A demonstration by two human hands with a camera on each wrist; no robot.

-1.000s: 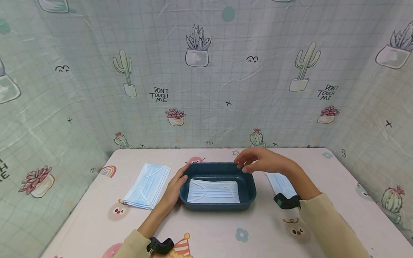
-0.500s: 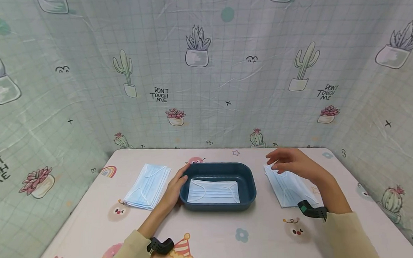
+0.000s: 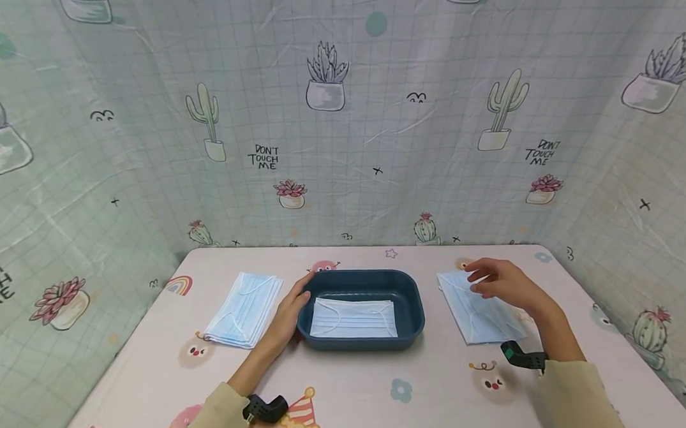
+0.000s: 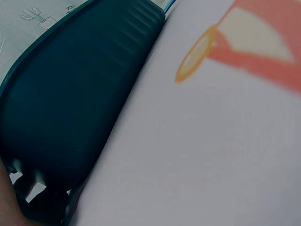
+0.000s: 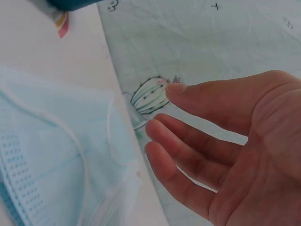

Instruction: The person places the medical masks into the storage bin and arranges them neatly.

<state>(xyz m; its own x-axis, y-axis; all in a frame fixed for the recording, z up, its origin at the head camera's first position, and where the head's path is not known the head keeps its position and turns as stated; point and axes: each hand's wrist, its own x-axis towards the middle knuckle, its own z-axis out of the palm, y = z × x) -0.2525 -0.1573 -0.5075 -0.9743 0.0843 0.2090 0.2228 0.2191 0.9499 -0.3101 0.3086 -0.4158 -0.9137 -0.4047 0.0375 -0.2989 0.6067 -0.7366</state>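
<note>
A dark blue rectangular box (image 3: 360,345) stands mid-table with a light blue disposable face mask (image 3: 354,318) lying flat inside. My left hand (image 3: 283,317) rests against the box's left side, its fingers stretched along the wall near the rim. In the left wrist view, the box's outer wall (image 4: 70,99) fills the left part, and only a bit of that hand shows. Above the right-hand stack of face masks (image 3: 476,315) hovers my right hand (image 3: 506,284), its fingers loosely bent. The right wrist view shows nothing between its thumb and fingers (image 5: 183,150).
Another stack of face masks (image 3: 241,308) lies on the table left of the box, beside my left forearm. The table (image 3: 363,406) has a pale printed cover. A cactus-patterned curtain (image 3: 346,144) closes off the back and both sides.
My right hand has moved from above the box's right rim to above the right-hand masks, then slightly farther right and lower. The left hand and the box have stayed put.
</note>
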